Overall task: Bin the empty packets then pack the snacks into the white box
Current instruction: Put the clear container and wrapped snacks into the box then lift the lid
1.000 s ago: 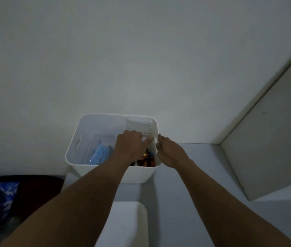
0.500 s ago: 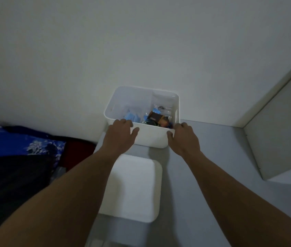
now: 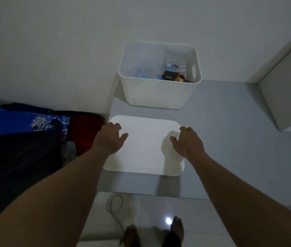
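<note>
Reaching down past my bare feet (image 3: 176,227) at the bottom edge, I have both hands over the white lid (image 3: 146,150), which lies flat on the grey surface at centre frame. My left hand (image 3: 111,138) is at the lid's left edge and my right hand (image 3: 188,142) is near its right edge. Both have half-curled fingers and thumbs spread inward, gripping nothing I can see. Whether they touch the lid I cannot tell.

A blue flowered cloth (image 3: 16,122) lies at mid-left. Beyond the lid, upper middle, the box (image 3: 159,93) stands open against the wall with snacks (image 3: 172,76) inside, mostly to its right.

No loose packets show, so I judge the packing done and the closing step in hand. Next I need a firm pinch on both side edges, a level lift forward, and corners squared to the rim before pressing down.
</note>
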